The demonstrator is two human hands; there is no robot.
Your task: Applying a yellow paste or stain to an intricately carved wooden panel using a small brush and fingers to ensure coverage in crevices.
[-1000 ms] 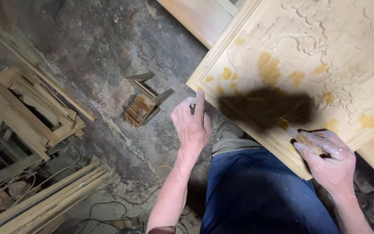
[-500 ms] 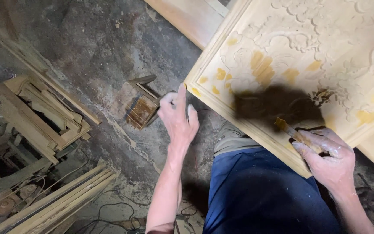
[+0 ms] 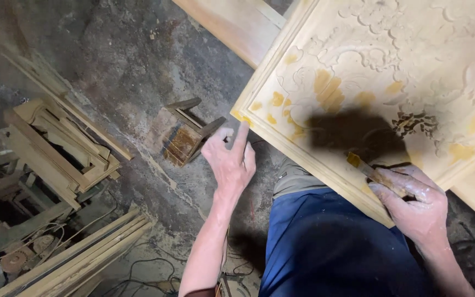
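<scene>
A pale carved wooden panel (image 3: 413, 66) with floral relief fills the upper right, dotted with yellow filler patches and one dark smear in its lower part. My right hand (image 3: 413, 206), dusted white, grips a small putty knife (image 3: 370, 171) whose blade lies on the panel's lower border by the dark smear. My left hand (image 3: 231, 159) hovers over the floor beside the panel's lower left corner, index finger stretched up toward that corner and the other fingers curled, holding nothing. My blue trousers (image 3: 325, 247) show below the panel.
A small wooden stool (image 3: 185, 135) stands on the dirty concrete floor just left of my left hand. Stacked wooden frames (image 3: 56, 148) and long planks (image 3: 78, 258) lie at the left. Cables trail on the floor at the bottom. A plain board (image 3: 237, 27) lies beyond the panel.
My left hand has slid a little left and down off the panel's corner edge. My right hand with the putty knife has stayed at the panel's lower border.
</scene>
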